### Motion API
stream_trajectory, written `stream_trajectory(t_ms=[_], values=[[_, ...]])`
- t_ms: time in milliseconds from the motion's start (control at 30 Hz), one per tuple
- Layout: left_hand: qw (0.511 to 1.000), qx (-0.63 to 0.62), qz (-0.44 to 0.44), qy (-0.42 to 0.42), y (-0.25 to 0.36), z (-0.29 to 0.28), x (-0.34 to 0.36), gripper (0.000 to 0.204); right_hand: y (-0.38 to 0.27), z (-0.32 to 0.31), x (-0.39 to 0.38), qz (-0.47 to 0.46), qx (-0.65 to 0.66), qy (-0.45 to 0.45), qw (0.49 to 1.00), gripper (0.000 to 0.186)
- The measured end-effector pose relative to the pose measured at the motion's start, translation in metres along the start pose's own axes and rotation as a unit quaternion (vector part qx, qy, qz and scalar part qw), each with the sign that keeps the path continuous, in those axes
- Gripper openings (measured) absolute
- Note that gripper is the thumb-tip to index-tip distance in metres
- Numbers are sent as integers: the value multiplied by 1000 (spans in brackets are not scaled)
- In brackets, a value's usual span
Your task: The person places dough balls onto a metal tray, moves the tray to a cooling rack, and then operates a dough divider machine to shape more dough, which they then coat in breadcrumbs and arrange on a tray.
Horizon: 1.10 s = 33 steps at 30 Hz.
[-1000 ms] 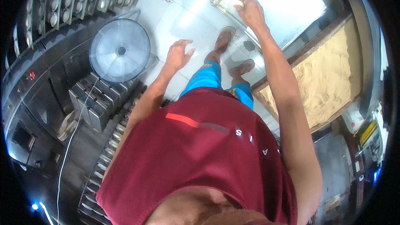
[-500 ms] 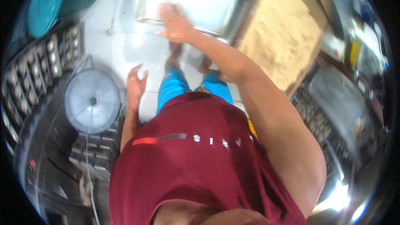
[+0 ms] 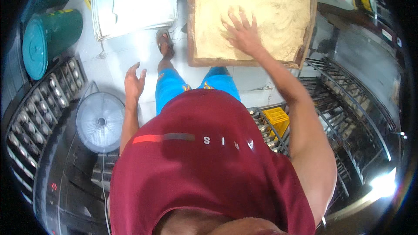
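My right hand [image 3: 244, 35] is spread over a large wooden-rimmed tray [image 3: 192, 26] filled with a layer of tan, flour-like powder [image 3: 278, 15]. Its fingertips are on or just above the powder; I cannot tell which. Swirls and finger-like marks show in the powder to the right of it. My left hand [image 3: 134, 82] hangs low at my left side with its fingers apart and nothing in it, nearest to a round grey fan [image 3: 101, 122]. A stack of pale, flat sheets [image 3: 135, 4] lies to the left of the tray.
Green-blue lidded bins [image 3: 35, 48] stand at the far left, above a rack of moulds with round cups [image 3: 48, 98]. On the right are metal racks [image 3: 344, 104] and a yellow crate [image 3: 277, 119]. Pale floor tiles [image 3: 117, 58] show around my feet.
My right hand has moved from the pale sheets to the powder-filled tray. The view has turned right, so the sheets and tray appear further left. My left hand still hangs open.
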State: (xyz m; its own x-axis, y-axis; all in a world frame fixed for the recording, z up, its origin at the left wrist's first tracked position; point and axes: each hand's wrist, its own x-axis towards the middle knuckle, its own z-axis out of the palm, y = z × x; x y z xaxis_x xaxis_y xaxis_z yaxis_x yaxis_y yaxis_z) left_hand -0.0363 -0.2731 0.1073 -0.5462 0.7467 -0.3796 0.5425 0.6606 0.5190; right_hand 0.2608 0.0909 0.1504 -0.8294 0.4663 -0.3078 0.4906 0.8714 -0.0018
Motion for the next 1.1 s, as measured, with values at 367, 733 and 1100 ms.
stream_trajectory(t_ms=[367, 733, 1100], values=[[980, -19, -194, 50, 112, 98, -178, 41, 167, -32, 114, 223, 101, 159, 957, 40], [950, -78, -253, 168, 203, 169, -241, 42, 47, 54, -56, -338, 66, 68, 936, 46], [894, -106, -384, 207, 257, 316, -348, 44, 244, 62, -25, -195, -33, 98, 975, 49]])
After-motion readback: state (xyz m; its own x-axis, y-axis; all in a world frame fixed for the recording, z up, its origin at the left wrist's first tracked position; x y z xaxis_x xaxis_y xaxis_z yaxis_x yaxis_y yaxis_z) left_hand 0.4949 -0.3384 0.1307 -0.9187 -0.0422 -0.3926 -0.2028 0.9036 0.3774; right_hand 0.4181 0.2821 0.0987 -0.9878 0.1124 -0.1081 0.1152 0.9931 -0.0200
